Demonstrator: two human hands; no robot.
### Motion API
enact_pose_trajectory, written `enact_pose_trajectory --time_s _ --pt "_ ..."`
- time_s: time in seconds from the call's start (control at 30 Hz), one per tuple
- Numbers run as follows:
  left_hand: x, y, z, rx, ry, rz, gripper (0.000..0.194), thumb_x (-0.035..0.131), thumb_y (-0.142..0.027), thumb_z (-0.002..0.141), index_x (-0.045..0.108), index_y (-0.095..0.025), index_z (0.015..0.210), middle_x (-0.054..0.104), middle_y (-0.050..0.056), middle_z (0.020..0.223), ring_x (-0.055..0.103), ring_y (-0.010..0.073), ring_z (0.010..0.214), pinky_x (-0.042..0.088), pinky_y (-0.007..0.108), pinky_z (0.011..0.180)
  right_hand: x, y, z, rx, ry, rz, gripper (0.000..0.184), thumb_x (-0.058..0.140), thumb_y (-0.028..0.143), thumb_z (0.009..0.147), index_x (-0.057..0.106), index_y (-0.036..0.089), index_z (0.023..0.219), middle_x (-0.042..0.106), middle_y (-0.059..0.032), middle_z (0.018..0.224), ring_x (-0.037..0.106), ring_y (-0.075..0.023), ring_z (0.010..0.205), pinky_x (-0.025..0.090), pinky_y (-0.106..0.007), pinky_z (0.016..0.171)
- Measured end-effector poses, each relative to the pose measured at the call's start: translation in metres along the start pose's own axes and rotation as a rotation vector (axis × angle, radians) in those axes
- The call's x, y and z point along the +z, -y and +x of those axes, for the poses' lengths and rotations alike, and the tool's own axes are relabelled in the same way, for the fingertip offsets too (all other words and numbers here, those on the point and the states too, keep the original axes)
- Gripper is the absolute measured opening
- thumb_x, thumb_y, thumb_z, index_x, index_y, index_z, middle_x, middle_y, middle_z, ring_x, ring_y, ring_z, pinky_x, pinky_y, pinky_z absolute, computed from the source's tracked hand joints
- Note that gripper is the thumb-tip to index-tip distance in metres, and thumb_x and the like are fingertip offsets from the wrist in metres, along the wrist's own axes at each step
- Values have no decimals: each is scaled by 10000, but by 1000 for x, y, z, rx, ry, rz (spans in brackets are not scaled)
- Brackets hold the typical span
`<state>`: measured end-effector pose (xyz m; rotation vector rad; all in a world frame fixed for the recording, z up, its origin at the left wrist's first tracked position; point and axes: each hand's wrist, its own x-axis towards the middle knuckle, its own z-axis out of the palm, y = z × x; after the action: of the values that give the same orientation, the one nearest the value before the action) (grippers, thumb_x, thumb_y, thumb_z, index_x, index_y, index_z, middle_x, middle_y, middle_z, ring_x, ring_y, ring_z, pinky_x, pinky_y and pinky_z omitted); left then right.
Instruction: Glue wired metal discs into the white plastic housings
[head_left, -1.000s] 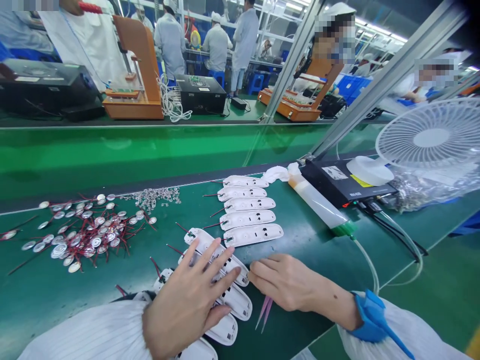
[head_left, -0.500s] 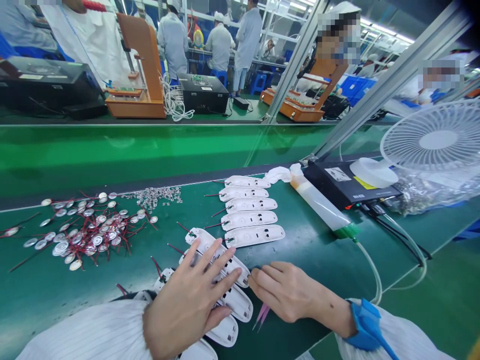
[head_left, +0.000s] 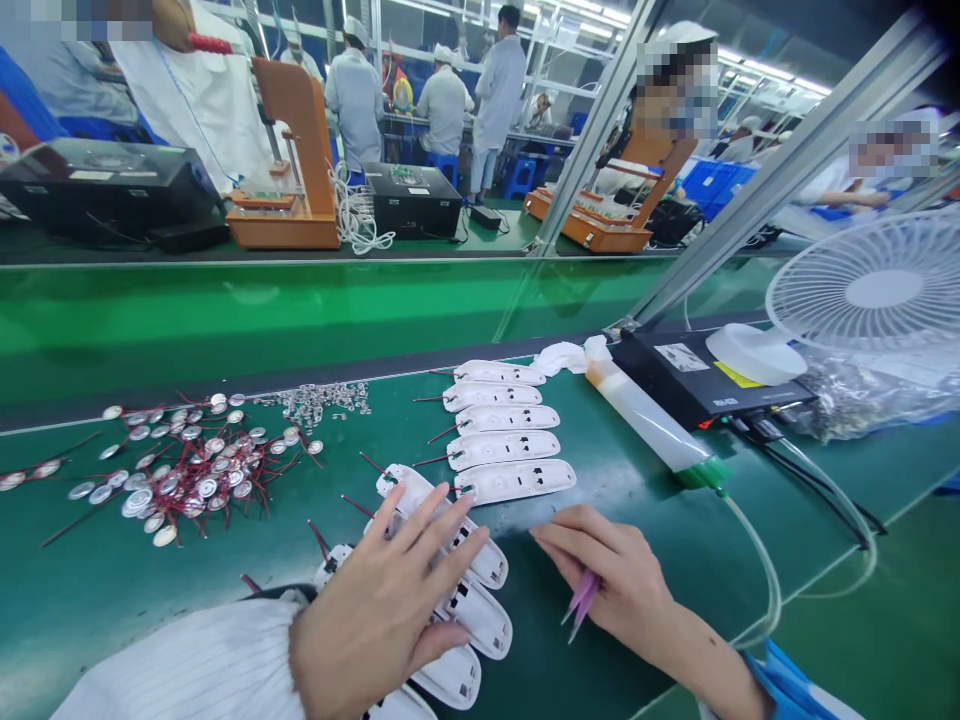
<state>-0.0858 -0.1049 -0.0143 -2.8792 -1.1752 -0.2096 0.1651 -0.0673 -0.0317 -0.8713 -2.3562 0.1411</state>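
The smooth green bench (head_left: 180,590) is stretching out under my arms, its surface giving off a dull shine. To my right the round white fan (head_left: 885,290), with its ribbed guard, is standing beside the flat black box (head_left: 697,375). The translucent tube (head_left: 649,415), milky with a green end, is lying aslant just beside that box.

My left hand (head_left: 382,600) is spreading wide, palm down, its fingers fanning apart over the slanted white casings (head_left: 487,610) and touching the uppermost; the palm is covering parts of the lower ones. These long, round-ended shells are overlapping like shingles, smooth and glossy, with small dark marks showing. Beyond my fingertips, the row of white casings (head_left: 517,480) is lying side by side, red wires poking out at their left ends.

My right hand (head_left: 615,570) is curling half closed over bare bench, thumb and forefinger coming close together; whether they are pinching anything tiny, I can't tell. Its curled fingers are holding the slim pink tweezers (head_left: 583,600), points slanting down and slightly apart.

Off to the left, shiny round discs (head_left: 206,487) are lying heaped in tangled red wire, and near them small clear pieces (head_left: 322,400) are glinting in a loose scatter.
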Motion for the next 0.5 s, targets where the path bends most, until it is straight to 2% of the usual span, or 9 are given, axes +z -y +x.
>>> enact_pose_trajectory --time_s 0.1,0.2,0.3,0.5 --pt "-12 18 0 -118 -119 -33 392 316 -391 961 438 -186 1273 461 98 1337 367 277 1249 315 518 976 1 2 1 88 -66 83 136 477 124 896 598 180 926 588 -37 767 565 -110 612 421 -213 476" --pt "-23 38 2 -256 -184 -170 266 323 -236 967 570 -178 1047 582 71 1062 502 219 993 406 395 822 4 8 3 112 -65 165 133 484 136 892 605 181 923 588 -43 764 569 -118 608 436 -215 474" --pt "-26 47 9 -218 -112 -227 165 453 -166 915 598 -184 838 565 20 851 480 182 791 371 317 663 8 14 3 96 -33 200 134 480 154 900 611 175 917 594 -40 751 560 -113 576 410 -216 446" --pt "-19 41 32 -58 123 -28 186 586 -93 829 568 -181 666 549 -13 725 471 166 711 292 316 609 9 18 3 98 -64 194 143 470 178 912 613 181 911 599 -31 740 562 -109 582 407 -215 448"
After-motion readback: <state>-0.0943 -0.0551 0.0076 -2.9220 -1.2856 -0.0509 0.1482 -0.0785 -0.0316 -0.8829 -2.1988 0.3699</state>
